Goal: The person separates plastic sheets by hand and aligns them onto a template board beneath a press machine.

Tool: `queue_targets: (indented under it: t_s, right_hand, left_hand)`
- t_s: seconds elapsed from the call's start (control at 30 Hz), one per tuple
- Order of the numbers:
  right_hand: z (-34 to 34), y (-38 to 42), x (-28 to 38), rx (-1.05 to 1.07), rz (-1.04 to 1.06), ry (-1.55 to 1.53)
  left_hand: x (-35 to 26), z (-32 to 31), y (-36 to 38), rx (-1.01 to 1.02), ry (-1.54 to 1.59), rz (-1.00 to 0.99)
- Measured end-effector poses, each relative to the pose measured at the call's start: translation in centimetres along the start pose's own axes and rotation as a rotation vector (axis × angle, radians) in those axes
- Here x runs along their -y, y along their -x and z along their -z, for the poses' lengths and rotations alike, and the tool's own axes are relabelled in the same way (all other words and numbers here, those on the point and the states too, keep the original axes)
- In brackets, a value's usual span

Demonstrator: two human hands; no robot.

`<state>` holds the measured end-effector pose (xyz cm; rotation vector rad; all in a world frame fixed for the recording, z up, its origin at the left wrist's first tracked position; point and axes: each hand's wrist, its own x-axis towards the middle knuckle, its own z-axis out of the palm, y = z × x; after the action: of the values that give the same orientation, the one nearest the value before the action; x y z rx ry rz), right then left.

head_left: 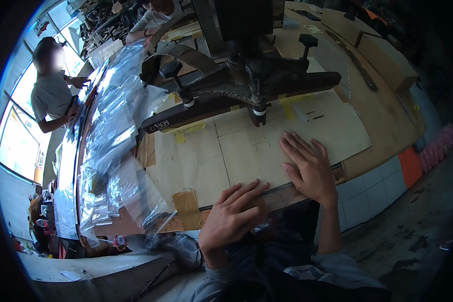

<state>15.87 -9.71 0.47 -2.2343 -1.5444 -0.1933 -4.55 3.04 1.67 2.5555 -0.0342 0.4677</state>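
Note:
My right hand [309, 168] lies flat on a cream-coloured board [186, 163], its fingers pointing toward the machine. At the board's near edge rests my left hand [232, 216], fingers spread, with nothing visible in it. A dark line crosses the board from front to back, and short marks are drawn near its middle. Over its far side stands a dark metal machine [246, 83] with a long bar [168, 118] and black knobs. Yellow tape [189, 132] shows beside the bar. Brown tape [187, 209] covers the table edge left of my left hand.
Clear plastic bags [108, 146] are heaped along the left of the table. Cardboard boxes [387, 60] and a long dark strip [360, 65] are on the right. One person [53, 95] stands at the left; another person [156, 20] is behind the machine.

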Motion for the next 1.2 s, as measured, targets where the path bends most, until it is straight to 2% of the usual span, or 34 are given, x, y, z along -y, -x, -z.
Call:
queue_targets:
  t_s: [0.43,1.2]
  right_hand:
    - [0.8,0.6,-0.2,0.053,0.026,-0.099]
    - [-0.3,-0.1,-0.1,-0.010,-0.025,-0.047]
  left_hand:
    - [0.2,0.1,0.4,0.028,0.030,-0.031]
    - [-0.3,0.1,0.1,0.040,-0.019,-0.001]
